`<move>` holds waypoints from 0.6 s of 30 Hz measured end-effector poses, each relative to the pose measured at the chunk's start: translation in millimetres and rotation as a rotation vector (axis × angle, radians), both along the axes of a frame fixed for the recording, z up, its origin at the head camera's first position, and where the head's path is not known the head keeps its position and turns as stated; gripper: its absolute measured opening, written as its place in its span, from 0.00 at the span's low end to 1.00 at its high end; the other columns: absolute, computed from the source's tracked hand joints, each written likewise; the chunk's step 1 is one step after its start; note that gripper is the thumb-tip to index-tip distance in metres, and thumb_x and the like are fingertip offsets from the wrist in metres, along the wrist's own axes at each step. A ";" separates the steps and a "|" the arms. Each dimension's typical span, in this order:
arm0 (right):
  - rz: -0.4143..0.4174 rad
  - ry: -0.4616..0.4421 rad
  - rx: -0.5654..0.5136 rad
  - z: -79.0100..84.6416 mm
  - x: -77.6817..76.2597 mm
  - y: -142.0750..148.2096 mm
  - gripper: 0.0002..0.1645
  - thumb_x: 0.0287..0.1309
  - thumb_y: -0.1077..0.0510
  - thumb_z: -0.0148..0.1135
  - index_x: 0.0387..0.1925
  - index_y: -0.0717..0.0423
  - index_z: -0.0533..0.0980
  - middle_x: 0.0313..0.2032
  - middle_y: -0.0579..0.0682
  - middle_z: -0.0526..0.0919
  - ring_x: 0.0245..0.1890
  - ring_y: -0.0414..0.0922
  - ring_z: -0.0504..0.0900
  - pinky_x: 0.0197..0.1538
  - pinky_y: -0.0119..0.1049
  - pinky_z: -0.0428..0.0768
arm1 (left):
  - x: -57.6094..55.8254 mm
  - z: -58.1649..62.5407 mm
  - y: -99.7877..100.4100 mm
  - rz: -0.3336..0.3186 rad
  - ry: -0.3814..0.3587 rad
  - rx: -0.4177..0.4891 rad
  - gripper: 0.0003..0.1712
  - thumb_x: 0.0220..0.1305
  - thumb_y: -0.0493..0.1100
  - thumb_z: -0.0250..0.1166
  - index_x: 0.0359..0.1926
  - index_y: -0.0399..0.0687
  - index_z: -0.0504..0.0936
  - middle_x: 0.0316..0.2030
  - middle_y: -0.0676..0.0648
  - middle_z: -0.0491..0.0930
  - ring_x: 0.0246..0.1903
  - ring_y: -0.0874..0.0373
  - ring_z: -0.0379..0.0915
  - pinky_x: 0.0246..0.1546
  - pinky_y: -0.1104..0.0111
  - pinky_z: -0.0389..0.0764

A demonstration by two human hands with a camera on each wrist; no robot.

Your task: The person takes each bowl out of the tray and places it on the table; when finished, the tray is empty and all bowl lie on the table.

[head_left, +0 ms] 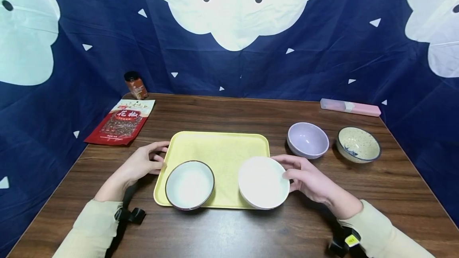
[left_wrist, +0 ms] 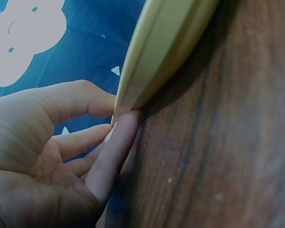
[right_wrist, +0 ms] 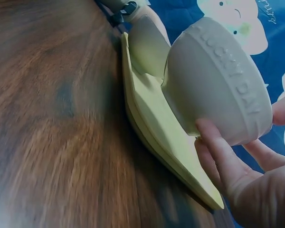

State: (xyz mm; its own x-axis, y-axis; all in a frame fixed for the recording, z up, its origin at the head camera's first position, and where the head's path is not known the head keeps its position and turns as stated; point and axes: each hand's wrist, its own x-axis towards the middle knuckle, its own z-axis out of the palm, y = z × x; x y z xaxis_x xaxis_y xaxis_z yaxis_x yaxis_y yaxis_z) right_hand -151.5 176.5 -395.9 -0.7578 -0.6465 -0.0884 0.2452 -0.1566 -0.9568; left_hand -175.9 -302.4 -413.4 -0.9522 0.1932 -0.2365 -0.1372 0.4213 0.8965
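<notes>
A yellow tray (head_left: 222, 146) lies on the wooden table. At its left edge my left hand (head_left: 143, 162) pinches the rim; the left wrist view shows fingertips (left_wrist: 123, 126) against the tray's side (left_wrist: 156, 57). My right hand (head_left: 305, 176) grips a white bowl (head_left: 263, 183) by its right side, thumb near the rim. Raised "LUCKY DAY" lettering runs round this bowl (right_wrist: 218, 76) in the right wrist view. A second bowl (head_left: 190, 185), pale with a dark brown rim, sits on the tray's front left part.
Right of the tray stand a lilac bowl (head_left: 308, 140) and a speckled bowl (head_left: 358, 145) with a blue rim. A pink case (head_left: 351, 107) lies at the back right. A red spice packet (head_left: 122, 123) and a black-capped jar (head_left: 136, 86) are at the back left.
</notes>
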 end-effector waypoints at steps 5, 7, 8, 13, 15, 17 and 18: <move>0.011 0.022 -0.029 2.1 3.1 15.0 0.30 0.61 0.74 0.48 0.64 0.58 0.74 0.54 0.57 0.82 0.44 0.48 0.85 0.40 0.44 0.87 | 0.5 0.5 -1.2 0.008 -0.006 -0.006 0.43 0.59 0.26 0.65 0.75 0.35 0.61 0.62 0.30 0.67 0.45 0.46 0.74 0.39 0.58 0.88; 0.008 0.028 -0.039 2.0 4.7 21.5 0.31 0.61 0.75 0.46 0.64 0.57 0.74 0.54 0.58 0.82 0.45 0.48 0.85 0.40 0.43 0.87 | 0.9 0.3 -1.4 0.007 -0.005 -0.002 0.43 0.59 0.26 0.65 0.75 0.35 0.61 0.62 0.30 0.67 0.45 0.46 0.74 0.39 0.58 0.88; 0.004 0.033 -0.040 2.1 5.7 24.9 0.31 0.61 0.75 0.46 0.64 0.57 0.74 0.54 0.58 0.82 0.45 0.48 0.85 0.40 0.43 0.87 | 1.1 0.1 -1.4 0.005 -0.004 0.001 0.43 0.59 0.26 0.65 0.75 0.35 0.61 0.62 0.30 0.67 0.45 0.46 0.74 0.39 0.58 0.88; -0.022 0.059 -0.031 2.2 11.1 43.7 0.33 0.61 0.75 0.44 0.64 0.55 0.75 0.55 0.56 0.81 0.47 0.48 0.84 0.41 0.42 0.87 | 1.5 -1.5 -1.3 -0.004 0.001 0.018 0.44 0.59 0.26 0.66 0.75 0.33 0.60 0.62 0.29 0.66 0.45 0.47 0.73 0.39 0.58 0.88; -0.025 0.068 -0.036 1.7 13.2 52.1 0.33 0.62 0.75 0.43 0.65 0.54 0.74 0.55 0.56 0.81 0.47 0.48 0.83 0.42 0.42 0.87 | 1.1 -1.6 -1.2 -0.004 0.001 0.016 0.44 0.59 0.26 0.66 0.76 0.34 0.60 0.62 0.29 0.67 0.45 0.47 0.73 0.39 0.58 0.88; -0.027 0.082 -0.042 0.9 14.9 61.4 0.34 0.62 0.76 0.42 0.65 0.54 0.74 0.55 0.55 0.81 0.48 0.47 0.83 0.42 0.42 0.87 | 0.4 -1.9 -1.2 -0.003 0.001 0.010 0.44 0.59 0.26 0.65 0.76 0.34 0.60 0.62 0.30 0.67 0.45 0.46 0.74 0.38 0.58 0.88; -0.027 0.087 -0.042 0.4 15.7 66.4 0.34 0.62 0.76 0.41 0.65 0.54 0.74 0.56 0.55 0.81 0.48 0.47 0.83 0.43 0.42 0.87 | 0.3 -2.2 -1.4 -0.003 0.002 0.008 0.44 0.60 0.26 0.65 0.76 0.34 0.60 0.62 0.30 0.67 0.45 0.46 0.74 0.38 0.58 0.88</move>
State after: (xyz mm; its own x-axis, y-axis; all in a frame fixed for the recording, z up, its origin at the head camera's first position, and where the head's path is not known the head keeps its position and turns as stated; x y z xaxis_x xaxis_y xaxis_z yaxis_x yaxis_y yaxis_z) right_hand -135.9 242.9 -395.5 -0.7788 -0.6273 0.0056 0.1562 -0.2025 -0.9667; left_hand -175.6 -303.7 -415.6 -0.9520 0.1980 -0.2333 -0.1344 0.4143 0.9001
